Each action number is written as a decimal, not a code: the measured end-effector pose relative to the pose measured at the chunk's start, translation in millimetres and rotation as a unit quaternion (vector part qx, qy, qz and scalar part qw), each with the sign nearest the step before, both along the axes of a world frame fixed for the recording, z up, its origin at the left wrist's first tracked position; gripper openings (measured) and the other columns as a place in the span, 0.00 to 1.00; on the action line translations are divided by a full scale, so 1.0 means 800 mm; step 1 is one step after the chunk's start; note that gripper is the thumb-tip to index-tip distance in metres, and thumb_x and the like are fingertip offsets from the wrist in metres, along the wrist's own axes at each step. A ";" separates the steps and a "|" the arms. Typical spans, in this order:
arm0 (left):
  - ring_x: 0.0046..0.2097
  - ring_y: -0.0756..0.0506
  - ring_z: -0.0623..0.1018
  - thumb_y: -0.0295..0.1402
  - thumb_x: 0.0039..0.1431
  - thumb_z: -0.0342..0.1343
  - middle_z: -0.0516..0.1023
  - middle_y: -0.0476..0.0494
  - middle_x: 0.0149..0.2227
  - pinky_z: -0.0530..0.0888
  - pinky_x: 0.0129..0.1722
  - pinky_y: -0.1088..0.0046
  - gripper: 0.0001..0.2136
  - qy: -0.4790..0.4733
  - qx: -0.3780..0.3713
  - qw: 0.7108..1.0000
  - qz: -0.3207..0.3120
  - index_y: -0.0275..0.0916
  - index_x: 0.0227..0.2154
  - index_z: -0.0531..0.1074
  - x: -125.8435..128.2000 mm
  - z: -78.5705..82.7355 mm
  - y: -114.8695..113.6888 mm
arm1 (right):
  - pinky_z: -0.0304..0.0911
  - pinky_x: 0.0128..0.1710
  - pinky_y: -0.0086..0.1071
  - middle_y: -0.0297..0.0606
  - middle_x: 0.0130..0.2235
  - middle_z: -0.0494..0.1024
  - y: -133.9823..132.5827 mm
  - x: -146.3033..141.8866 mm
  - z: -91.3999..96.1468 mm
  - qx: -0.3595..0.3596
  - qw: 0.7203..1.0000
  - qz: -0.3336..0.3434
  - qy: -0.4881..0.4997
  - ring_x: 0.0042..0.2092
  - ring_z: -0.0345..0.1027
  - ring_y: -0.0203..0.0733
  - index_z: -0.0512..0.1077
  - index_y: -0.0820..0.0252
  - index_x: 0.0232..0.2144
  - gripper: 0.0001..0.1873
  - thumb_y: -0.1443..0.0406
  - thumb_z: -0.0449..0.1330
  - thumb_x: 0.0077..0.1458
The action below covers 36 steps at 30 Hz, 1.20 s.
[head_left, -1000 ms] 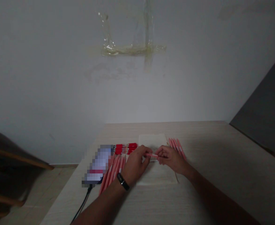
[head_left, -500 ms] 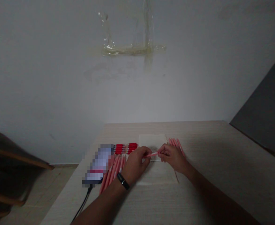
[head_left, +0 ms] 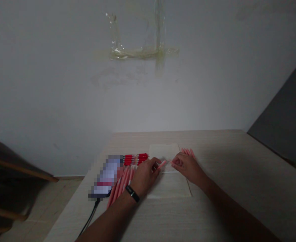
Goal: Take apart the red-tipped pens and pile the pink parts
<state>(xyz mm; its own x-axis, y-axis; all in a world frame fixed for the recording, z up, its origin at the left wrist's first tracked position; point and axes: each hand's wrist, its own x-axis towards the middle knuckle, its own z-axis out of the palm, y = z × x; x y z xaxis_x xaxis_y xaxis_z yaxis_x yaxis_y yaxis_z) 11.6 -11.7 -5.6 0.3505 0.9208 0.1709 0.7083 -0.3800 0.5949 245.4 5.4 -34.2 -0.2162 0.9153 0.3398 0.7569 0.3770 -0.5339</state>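
My left hand (head_left: 146, 174), a dark band on its wrist, pinches a short pink pen-like tube (head_left: 162, 164) that tilts up to the right. Across a small gap, my right hand (head_left: 186, 167) has its fingertips closed on a small pinkish piece (head_left: 171, 162), too small to make out. Both hands are over a pale sheet (head_left: 170, 188) on the table. Several pink pen-like sticks (head_left: 121, 184) lie beside my left wrist, partly covered by it. More pink sticks (head_left: 188, 151) show behind my right hand. Red pens (head_left: 135, 159) lie in a stack beyond my left hand.
A blurred-out phone-like device (head_left: 107, 177) lies at the table's left side, with a black cable (head_left: 89, 216) running to the front. Behind the table (head_left: 221, 134) stands a wall (head_left: 208, 84) with old clear tape (head_left: 138, 54). Wooden chair parts (head_left: 22, 168) are at the left.
The pink tube bridged both hands before; now a gap separates its end from my right fingertips. My right hand has shifted slightly right, and the tube tilts more steeply.
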 end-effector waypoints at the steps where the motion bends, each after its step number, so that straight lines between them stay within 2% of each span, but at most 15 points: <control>1: 0.35 0.46 0.76 0.36 0.62 0.55 0.79 0.46 0.35 0.68 0.34 0.73 0.10 0.004 -0.005 1.000 0.003 0.42 0.44 0.75 0.000 0.001 0.000 | 0.39 0.64 0.52 0.33 0.32 0.78 0.000 -0.001 -0.002 -0.002 1.000 0.002 -0.009 0.43 0.71 0.44 0.75 0.55 0.30 0.07 0.59 0.64 0.56; 4: 0.36 0.46 0.77 0.37 0.63 0.54 0.80 0.46 0.35 0.67 0.34 0.74 0.10 0.012 -0.012 1.000 0.005 0.42 0.44 0.74 0.000 0.002 -0.001 | 0.50 0.60 0.45 0.34 0.35 0.77 -0.001 -0.003 -0.004 -0.014 0.999 0.027 -0.017 0.42 0.70 0.42 0.75 0.55 0.32 0.04 0.61 0.66 0.55; 7: 0.36 0.46 0.77 0.36 0.62 0.55 0.80 0.46 0.36 0.68 0.34 0.74 0.11 0.012 -0.017 1.000 0.002 0.43 0.46 0.74 0.000 0.003 -0.001 | 0.61 0.48 0.36 0.34 0.35 0.76 -0.001 -0.005 -0.003 -0.036 0.998 0.056 -0.004 0.39 0.70 0.40 0.75 0.56 0.32 0.03 0.63 0.66 0.55; 11: 0.36 0.46 0.77 0.36 0.62 0.55 0.80 0.47 0.36 0.68 0.34 0.73 0.11 0.018 -0.020 1.000 -0.001 0.43 0.46 0.74 0.001 0.006 -0.002 | 0.62 0.39 0.31 0.35 0.35 0.76 -0.001 -0.007 -0.001 -0.058 0.997 0.060 0.002 0.38 0.70 0.40 0.75 0.57 0.31 0.04 0.64 0.66 0.55; 20: 0.36 0.46 0.77 0.34 0.61 0.54 0.80 0.46 0.35 0.68 0.34 0.74 0.12 0.017 -0.019 1.000 -0.008 0.42 0.46 0.74 0.001 0.004 -0.001 | 0.61 0.38 0.31 0.34 0.34 0.75 -0.003 -0.008 0.000 -0.080 0.995 0.059 0.004 0.37 0.69 0.39 0.75 0.57 0.31 0.04 0.63 0.66 0.55; 22: 0.36 0.46 0.77 0.35 0.61 0.55 0.80 0.46 0.35 0.68 0.33 0.74 0.11 0.019 -0.017 1.000 -0.008 0.41 0.46 0.74 0.001 0.004 -0.001 | 0.61 0.40 0.33 0.35 0.34 0.75 -0.001 -0.006 0.001 -0.069 0.996 0.058 0.002 0.37 0.69 0.40 0.75 0.57 0.31 0.05 0.62 0.64 0.57; 24: 0.35 0.46 0.77 0.35 0.61 0.55 0.80 0.45 0.35 0.68 0.33 0.73 0.11 0.022 -0.016 1.000 -0.007 0.41 0.45 0.75 0.001 0.004 -0.001 | 0.59 0.49 0.38 0.35 0.33 0.75 0.001 -0.003 0.001 -0.046 0.998 0.046 -0.010 0.39 0.69 0.42 0.76 0.56 0.30 0.07 0.61 0.62 0.59; 26: 0.35 0.46 0.77 0.35 0.61 0.55 0.80 0.46 0.35 0.67 0.33 0.73 0.11 0.022 -0.012 1.000 -0.006 0.42 0.45 0.75 0.001 0.003 -0.001 | 0.49 0.59 0.47 0.35 0.32 0.76 0.004 0.001 0.001 -0.022 0.999 0.023 -0.027 0.42 0.69 0.44 0.75 0.56 0.28 0.09 0.61 0.62 0.59; 28: 0.34 0.46 0.77 0.34 0.60 0.56 0.80 0.46 0.34 0.67 0.33 0.74 0.10 0.019 -0.007 1.000 -0.008 0.42 0.44 0.75 0.001 0.002 -0.001 | 0.39 0.64 0.51 0.34 0.32 0.76 0.007 0.005 0.000 -0.013 0.999 0.009 -0.032 0.44 0.69 0.45 0.75 0.56 0.27 0.10 0.60 0.61 0.59; 29: 0.34 0.46 0.77 0.34 0.60 0.56 0.80 0.47 0.34 0.67 0.33 0.74 0.10 0.018 -0.006 1.000 -0.009 0.42 0.44 0.75 0.001 0.001 0.000 | 0.37 0.64 0.52 0.34 0.32 0.76 0.008 0.007 0.000 -0.014 0.999 0.007 -0.030 0.44 0.69 0.45 0.75 0.56 0.28 0.10 0.60 0.61 0.59; 34: 0.34 0.46 0.77 0.35 0.61 0.55 0.80 0.46 0.33 0.67 0.32 0.74 0.09 0.016 -0.013 1.000 -0.008 0.42 0.42 0.76 0.001 0.001 0.000 | 0.38 0.64 0.53 0.35 0.33 0.76 0.007 0.008 0.001 -0.021 1.000 -0.001 -0.015 0.46 0.69 0.46 0.75 0.57 0.28 0.10 0.60 0.60 0.59; 36: 0.35 0.46 0.77 0.34 0.61 0.54 0.80 0.46 0.33 0.67 0.32 0.74 0.09 0.016 -0.014 1.000 -0.017 0.41 0.42 0.76 0.001 0.002 0.000 | 0.47 0.62 0.51 0.35 0.33 0.76 0.005 0.005 0.003 -0.033 0.999 0.010 0.014 0.44 0.70 0.45 0.75 0.56 0.29 0.10 0.59 0.60 0.59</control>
<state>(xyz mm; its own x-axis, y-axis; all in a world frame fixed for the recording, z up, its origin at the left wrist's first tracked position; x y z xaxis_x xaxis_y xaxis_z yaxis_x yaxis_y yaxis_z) 12.4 -12.0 -3.7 0.3863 0.9127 0.1335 0.7143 -0.3876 0.5828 249.7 9.0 -32.2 -0.2260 0.9314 0.2853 0.7338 0.3555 -0.5790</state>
